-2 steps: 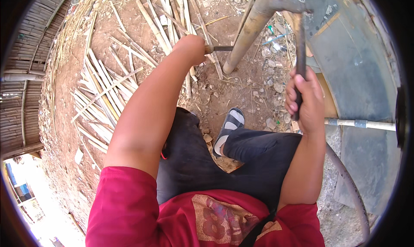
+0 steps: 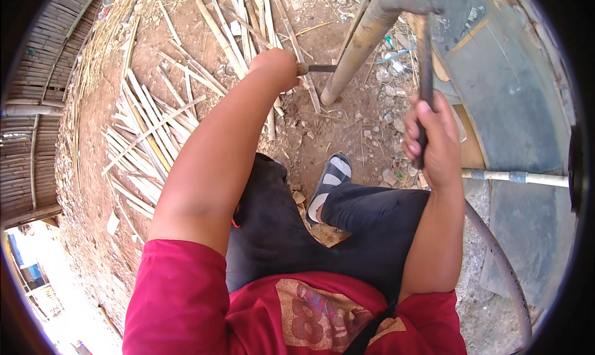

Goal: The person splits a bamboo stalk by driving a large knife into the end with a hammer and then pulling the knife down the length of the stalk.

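My left hand (image 2: pixel 277 68), arm stretched forward, is closed on the handle of a knife (image 2: pixel 321 68). The knife's dark blade points right and meets the lower part of an upright bamboo pole (image 2: pixel 359 52); whether it is sunk into the pole I cannot tell. My right hand (image 2: pixel 437 130) grips a hammer (image 2: pixel 425 60) by the lower part of its dark handle. The hammer's head is raised at the top, overlapping the upper pole in view; contact between them cannot be made out. A split or second strip runs along the pole's left side.
Many split bamboo strips (image 2: pixel 149 128) lie scattered on the dirt ground to the left. Grey sheets (image 2: pixel 514 88) stand at the right, with a pale pipe (image 2: pixel 539 179) and a curved dark hose (image 2: pixel 499 262). Small stones lie near my sandalled foot (image 2: pixel 333 178).
My right hand and the hammer have shifted slightly left, bringing the hammer head closer in over the pole. My left hand and the knife have barely moved.
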Demonstrator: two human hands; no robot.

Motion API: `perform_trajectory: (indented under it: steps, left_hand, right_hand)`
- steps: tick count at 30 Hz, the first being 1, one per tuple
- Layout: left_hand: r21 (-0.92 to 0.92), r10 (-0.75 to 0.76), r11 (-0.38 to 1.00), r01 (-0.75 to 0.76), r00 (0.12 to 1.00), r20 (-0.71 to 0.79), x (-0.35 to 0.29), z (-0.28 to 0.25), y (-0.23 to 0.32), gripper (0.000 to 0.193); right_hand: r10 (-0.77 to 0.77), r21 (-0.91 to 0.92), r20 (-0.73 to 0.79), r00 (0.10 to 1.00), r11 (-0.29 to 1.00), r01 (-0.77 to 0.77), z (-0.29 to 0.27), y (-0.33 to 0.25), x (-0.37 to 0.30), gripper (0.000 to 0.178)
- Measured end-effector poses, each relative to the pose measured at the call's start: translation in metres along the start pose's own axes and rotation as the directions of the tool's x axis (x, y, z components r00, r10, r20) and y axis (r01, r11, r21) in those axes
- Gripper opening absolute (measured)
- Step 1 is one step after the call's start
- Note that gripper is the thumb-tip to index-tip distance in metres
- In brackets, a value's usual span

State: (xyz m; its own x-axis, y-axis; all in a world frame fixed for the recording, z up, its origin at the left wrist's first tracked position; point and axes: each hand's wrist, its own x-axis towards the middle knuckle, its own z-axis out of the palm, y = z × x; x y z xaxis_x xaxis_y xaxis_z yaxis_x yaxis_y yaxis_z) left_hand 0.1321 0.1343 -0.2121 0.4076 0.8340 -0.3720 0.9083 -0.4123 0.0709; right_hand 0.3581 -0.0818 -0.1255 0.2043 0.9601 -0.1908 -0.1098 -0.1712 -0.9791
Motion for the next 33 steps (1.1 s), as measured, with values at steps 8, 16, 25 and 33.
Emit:
perform_trajectory:
  steps: [8,16,25,33]
  left_hand:
    - [-0.097,-0.116,0.988,0.119,0.993,0.036,-0.022,-0.008,0.032,0.040]
    - [-0.109,-0.183,0.976,0.187,0.982,0.041,-0.017,-0.003,0.017,0.036]
    - [-0.113,-0.190,0.974,0.196,0.980,0.058,-0.019,0.002,0.009,0.028]
    - [-0.134,-0.212,0.968,0.213,0.977,0.027,-0.012,0.012,0.010,0.027]
  right_hand:
    - [-0.002,-0.400,-0.129,0.992,0.915,-0.050,0.021,0.086,0.035,0.038]
    - [-0.118,-0.177,-0.167,0.979,0.980,0.088,0.033,0.094,0.055,0.038]
    - [-0.124,-0.442,-0.185,0.975,0.896,0.030,0.039,0.115,0.071,0.042]
    - [-0.133,-0.671,-0.184,0.974,0.741,-0.026,0.054,0.158,0.057,0.041]
